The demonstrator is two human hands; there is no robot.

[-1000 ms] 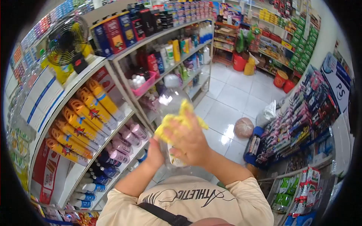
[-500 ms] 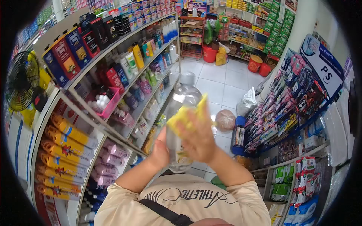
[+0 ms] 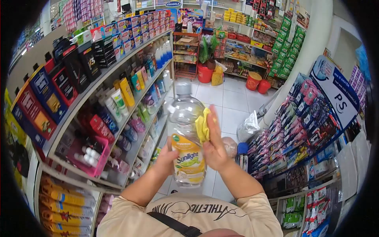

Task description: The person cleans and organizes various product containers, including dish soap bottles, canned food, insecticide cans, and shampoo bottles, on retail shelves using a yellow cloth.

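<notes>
A large clear bottle [image 3: 187, 158] with a yellow Sunlight label stands upright in front of my chest, its label towards me and a pale cap on top. My left hand [image 3: 165, 158] grips the bottle's left side low down, thumb at the label's edge and the other fingers hidden behind. On the right side, my right hand [image 3: 216, 144] presses a yellow cloth [image 3: 203, 125] against the bottle's shoulder. The fingers of that hand point up, with the cloth between palm and plastic.
Shelves of toiletries [image 3: 130, 93] run along the left, with a pink basket [image 3: 100, 158] at their near end. A toothbrush rack [image 3: 284, 122] stands on the right. Beyond the bottle, a tiled aisle [image 3: 233, 102] leads to red buckets [image 3: 252, 81] and a snack shelf.
The bottle has turned so its label faces me. My right hand and the cloth moved from across its front to its right side. The view has shifted a little.
</notes>
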